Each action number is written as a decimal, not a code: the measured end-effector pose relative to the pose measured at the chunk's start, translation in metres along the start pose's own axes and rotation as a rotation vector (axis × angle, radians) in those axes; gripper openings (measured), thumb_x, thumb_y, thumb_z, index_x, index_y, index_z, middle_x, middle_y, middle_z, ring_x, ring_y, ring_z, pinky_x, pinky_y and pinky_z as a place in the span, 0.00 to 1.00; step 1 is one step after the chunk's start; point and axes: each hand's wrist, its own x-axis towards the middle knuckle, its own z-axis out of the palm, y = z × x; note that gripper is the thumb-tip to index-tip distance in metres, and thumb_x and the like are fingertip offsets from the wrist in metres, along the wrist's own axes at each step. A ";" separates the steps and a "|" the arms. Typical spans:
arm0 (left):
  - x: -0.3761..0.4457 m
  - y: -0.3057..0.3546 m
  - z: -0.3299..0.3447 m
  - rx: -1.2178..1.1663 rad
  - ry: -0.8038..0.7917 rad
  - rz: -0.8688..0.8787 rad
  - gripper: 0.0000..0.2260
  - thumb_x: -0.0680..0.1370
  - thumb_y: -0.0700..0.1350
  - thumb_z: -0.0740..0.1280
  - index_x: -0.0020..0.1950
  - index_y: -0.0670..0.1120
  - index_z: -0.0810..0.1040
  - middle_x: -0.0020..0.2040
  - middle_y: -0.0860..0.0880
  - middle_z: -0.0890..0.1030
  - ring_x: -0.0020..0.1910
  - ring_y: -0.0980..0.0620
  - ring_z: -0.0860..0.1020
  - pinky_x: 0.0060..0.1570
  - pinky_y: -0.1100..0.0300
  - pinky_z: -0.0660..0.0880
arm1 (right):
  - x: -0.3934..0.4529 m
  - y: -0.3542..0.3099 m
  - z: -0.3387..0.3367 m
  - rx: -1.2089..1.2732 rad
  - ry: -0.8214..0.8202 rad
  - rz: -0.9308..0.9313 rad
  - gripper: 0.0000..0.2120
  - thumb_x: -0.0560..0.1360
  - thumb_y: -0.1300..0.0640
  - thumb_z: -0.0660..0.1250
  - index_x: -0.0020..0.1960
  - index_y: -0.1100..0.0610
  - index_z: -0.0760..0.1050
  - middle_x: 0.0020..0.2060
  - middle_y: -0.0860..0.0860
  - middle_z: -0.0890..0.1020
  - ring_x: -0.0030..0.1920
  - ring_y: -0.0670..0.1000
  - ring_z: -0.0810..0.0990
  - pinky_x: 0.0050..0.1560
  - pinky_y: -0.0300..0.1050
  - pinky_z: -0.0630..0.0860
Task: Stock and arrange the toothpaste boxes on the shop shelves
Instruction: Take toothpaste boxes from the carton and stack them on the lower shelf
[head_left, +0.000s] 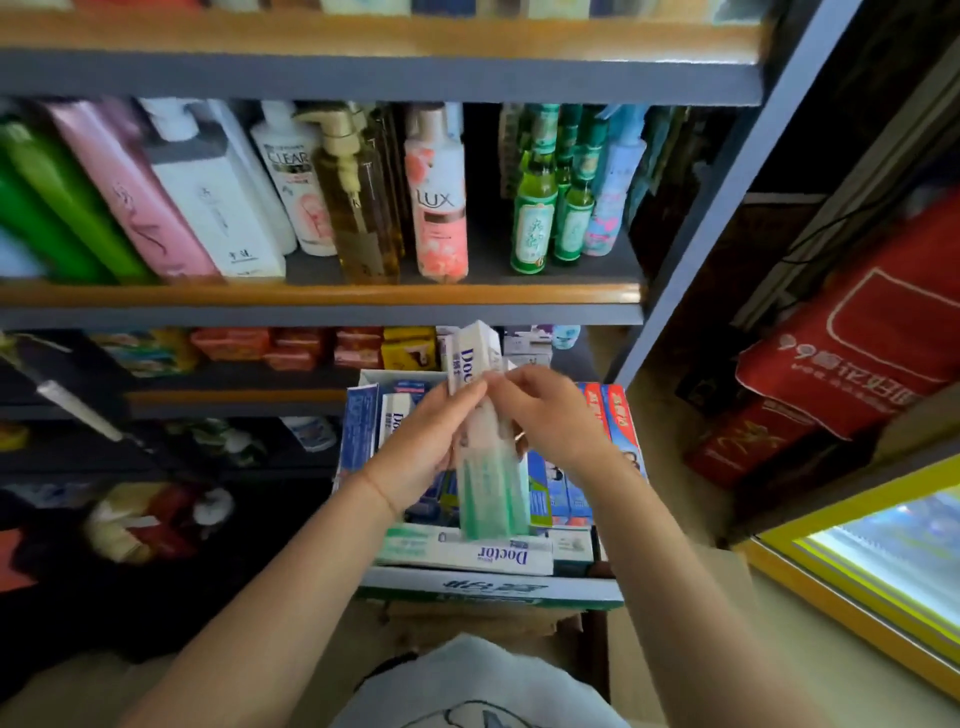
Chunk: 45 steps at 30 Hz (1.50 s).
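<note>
Shop shelves (322, 296) full of bottles stand behind a carton (488, 592) of toothpaste boxes. Both hands hold one white-green toothpaste box (485, 467) above it: left hand (421, 441) wraps it, right hand (550, 415) pinches its top. Probably light, stiff, easy to dent; hold the long sides.

A shop: shelves (322, 296) packed with shampoo bottles (441, 208).

Shampoo bottles (218, 192) above, green glass bottles (535, 218) beside them (upright), red bags (852, 353) right.
</note>
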 end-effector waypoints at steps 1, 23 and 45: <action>0.003 0.000 -0.005 -0.006 0.018 0.011 0.18 0.76 0.54 0.70 0.63 0.49 0.78 0.52 0.46 0.85 0.51 0.46 0.84 0.49 0.51 0.80 | 0.003 -0.002 0.007 0.038 -0.016 0.007 0.18 0.80 0.47 0.63 0.45 0.62 0.78 0.34 0.61 0.81 0.29 0.56 0.79 0.31 0.52 0.77; 0.029 -0.011 -0.038 0.404 0.276 -0.154 0.19 0.77 0.61 0.67 0.47 0.44 0.83 0.38 0.50 0.83 0.38 0.52 0.81 0.37 0.65 0.76 | 0.003 0.052 0.032 -0.513 0.103 0.283 0.20 0.77 0.42 0.65 0.57 0.57 0.66 0.48 0.51 0.76 0.46 0.53 0.76 0.42 0.45 0.73; 0.021 -0.050 -0.152 0.854 0.455 -0.121 0.21 0.74 0.49 0.73 0.65 0.48 0.74 0.62 0.46 0.76 0.60 0.45 0.76 0.58 0.55 0.72 | 0.026 0.008 0.112 -0.878 0.023 -0.459 0.18 0.75 0.47 0.64 0.59 0.57 0.79 0.59 0.56 0.76 0.63 0.59 0.72 0.66 0.57 0.67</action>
